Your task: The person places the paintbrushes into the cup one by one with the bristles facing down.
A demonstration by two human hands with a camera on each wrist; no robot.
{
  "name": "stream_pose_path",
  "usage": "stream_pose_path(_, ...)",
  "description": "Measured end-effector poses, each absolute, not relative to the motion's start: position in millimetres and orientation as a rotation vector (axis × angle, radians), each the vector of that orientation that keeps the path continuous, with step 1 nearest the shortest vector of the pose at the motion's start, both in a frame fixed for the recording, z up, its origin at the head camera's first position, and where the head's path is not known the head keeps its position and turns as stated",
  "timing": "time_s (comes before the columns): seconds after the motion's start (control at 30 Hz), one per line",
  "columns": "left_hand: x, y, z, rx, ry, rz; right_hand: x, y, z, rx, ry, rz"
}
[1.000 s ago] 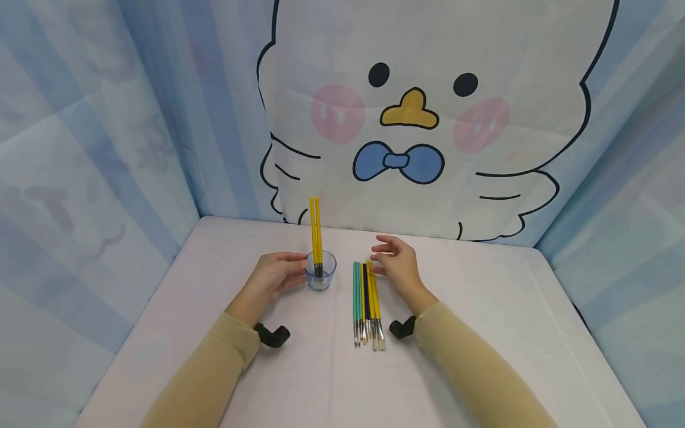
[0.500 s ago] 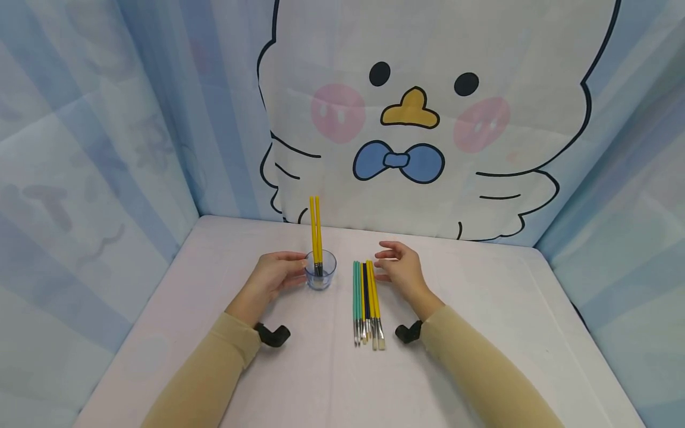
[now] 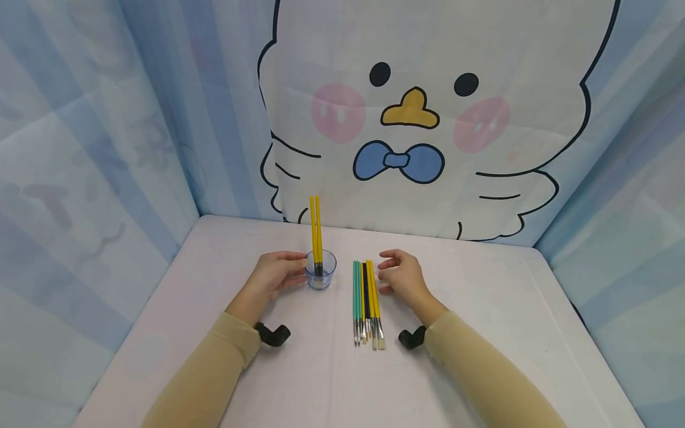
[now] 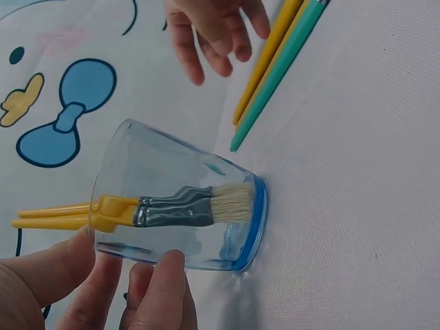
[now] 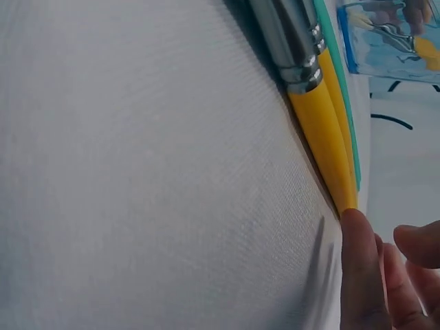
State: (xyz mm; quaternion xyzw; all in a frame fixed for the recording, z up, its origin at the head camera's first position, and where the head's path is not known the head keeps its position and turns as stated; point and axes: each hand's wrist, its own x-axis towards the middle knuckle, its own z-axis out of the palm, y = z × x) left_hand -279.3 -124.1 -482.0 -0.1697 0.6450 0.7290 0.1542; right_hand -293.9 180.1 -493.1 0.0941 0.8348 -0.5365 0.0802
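Note:
In the head view my left hand [image 3: 278,272] rests its fingertips against the left side of a clear blue-tinted cup [image 3: 326,282]. Its thumb lies right at the rim in the left wrist view, with other fingertips along the wall. Two yellow paintbrushes [image 3: 316,229] stand bristles down in the cup. To the right, a row of paintbrushes [image 3: 366,297] with teal, yellow and dark blue handles lies on the table, bristles toward me. My right hand [image 3: 404,276] is just right of their handle ends, fingers loosely bent and holding nothing.
A pale cloth covers the table [image 3: 321,380]. Behind it hangs a curtain [image 3: 497,53] with a cartoon bird, and more blue-white curtains close off both sides. Each wrist wears a black camera mount [image 3: 274,334].
My right hand has drawn back toward the right and nearer to me, away from the handle ends of the brushes. The left hand, the cup and the brushes stay in place.

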Motion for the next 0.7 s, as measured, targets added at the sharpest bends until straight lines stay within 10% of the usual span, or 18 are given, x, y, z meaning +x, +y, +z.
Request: stream_pose_path(0.7, -278.4, -123.2, -481.3, -0.493, 1.851, 2.09, -284.4, 183.1, -491.4, 0.29, 2.466, -1.415)
